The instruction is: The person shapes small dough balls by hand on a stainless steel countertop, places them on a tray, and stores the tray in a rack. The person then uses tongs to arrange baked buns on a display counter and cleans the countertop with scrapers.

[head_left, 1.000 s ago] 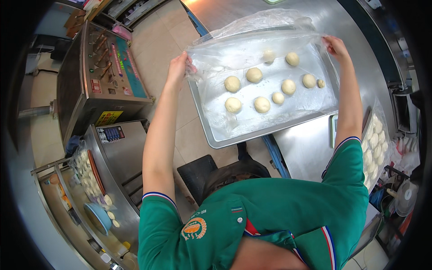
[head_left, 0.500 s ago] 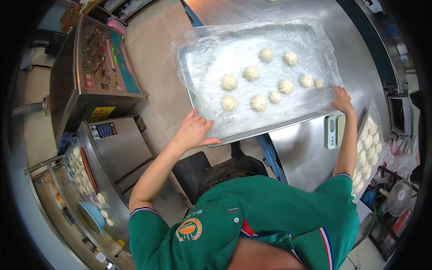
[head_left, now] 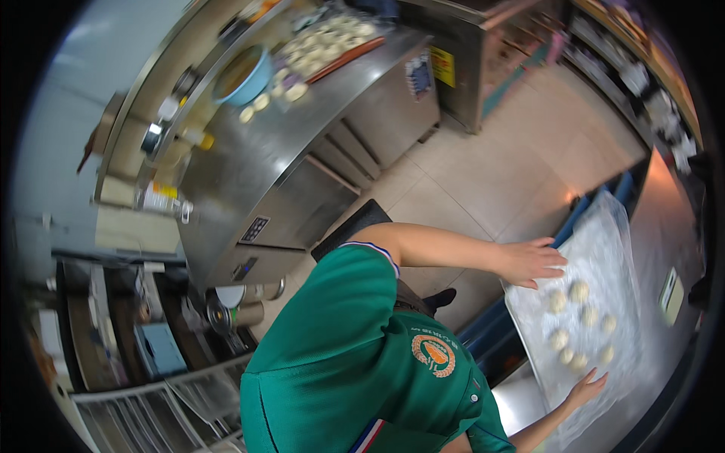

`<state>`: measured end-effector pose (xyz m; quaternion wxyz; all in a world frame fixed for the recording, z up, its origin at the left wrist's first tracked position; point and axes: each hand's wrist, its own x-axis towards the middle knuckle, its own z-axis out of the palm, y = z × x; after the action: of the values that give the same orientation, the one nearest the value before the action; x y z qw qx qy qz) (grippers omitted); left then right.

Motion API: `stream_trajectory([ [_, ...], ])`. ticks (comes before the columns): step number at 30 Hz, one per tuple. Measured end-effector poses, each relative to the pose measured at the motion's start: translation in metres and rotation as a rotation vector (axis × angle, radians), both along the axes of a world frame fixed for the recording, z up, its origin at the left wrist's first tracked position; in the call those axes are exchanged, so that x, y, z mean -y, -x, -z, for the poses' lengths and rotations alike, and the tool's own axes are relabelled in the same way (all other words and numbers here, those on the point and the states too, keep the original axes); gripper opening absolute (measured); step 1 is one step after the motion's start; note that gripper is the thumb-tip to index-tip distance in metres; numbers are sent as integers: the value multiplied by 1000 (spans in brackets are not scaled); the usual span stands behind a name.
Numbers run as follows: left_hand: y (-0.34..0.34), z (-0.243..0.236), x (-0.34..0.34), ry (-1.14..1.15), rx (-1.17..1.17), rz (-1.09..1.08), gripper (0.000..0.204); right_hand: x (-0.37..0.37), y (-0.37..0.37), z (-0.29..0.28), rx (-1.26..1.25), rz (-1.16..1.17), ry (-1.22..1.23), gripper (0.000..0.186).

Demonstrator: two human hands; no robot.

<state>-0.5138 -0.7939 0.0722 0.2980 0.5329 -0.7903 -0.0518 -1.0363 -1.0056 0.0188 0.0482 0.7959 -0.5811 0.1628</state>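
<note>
A metal tray (head_left: pixel 529 340) covered with clear plastic sheet (head_left: pixel 615 234) lies on the steel table at the right. Several pale round dough balls (head_left: pixel 589 315) sit on the sheet. My left hand (head_left: pixel 532 263) is over the tray's edge near the dough balls, with its fingers stretched out and nothing in them. At the tray's lower side, my right hand (head_left: pixel 585 389) has its fingers apart, close to the plastic; whether it touches the sheet is hard to tell.
A pale green kitchen scale (head_left: pixel 671 294) stands beyond the tray. At the upper left, a steel counter (head_left: pixel 249 170) holds a blue bowl (head_left: pixel 245 75), a brown rolling pin (head_left: pixel 346 59) and many dough pieces (head_left: pixel 328 41). A dark stool (head_left: pixel 355 226) is beside me; shelving (head_left: pixel 98 325) stands lower left.
The view has swung left, so the tray now appears at the right and the counter at the top. My left hand has shifted from the tray's corner, its fingers now stretched out.
</note>
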Motion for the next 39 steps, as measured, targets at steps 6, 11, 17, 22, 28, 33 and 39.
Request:
stream_trajectory([
  [6, -123, 16, -236, -331, -27, -453, 50, -41, -303, -64, 388, -578, 11, 37],
  [11, -152, 36, -465, -465, -93, -897, 46, -210, -566, -101, 480, -1091, -434, 36],
  [17, -174, 110, -673, -626, -367, -1113, 47, -448, -679, -45, 210, -1516, -576, 41],
  [22, -194, 180, -769, -1139, -581, -829, 49, -514, -610, 39, -87, -1331, -831, 34],
  [28, -251, 194, -743, -1236, -474, -719, 44, -486, -451, 121, -378, -342, -1037, 23],
  [33, -282, 163, -678, -1095, -620, -774, 33, -458, -346, 132, -151, 172, -876, 37],
  [39, -280, 156, -596, -1153, -384, -645, 32, -447, -305, 133, -128, 39, -934, 43],
])
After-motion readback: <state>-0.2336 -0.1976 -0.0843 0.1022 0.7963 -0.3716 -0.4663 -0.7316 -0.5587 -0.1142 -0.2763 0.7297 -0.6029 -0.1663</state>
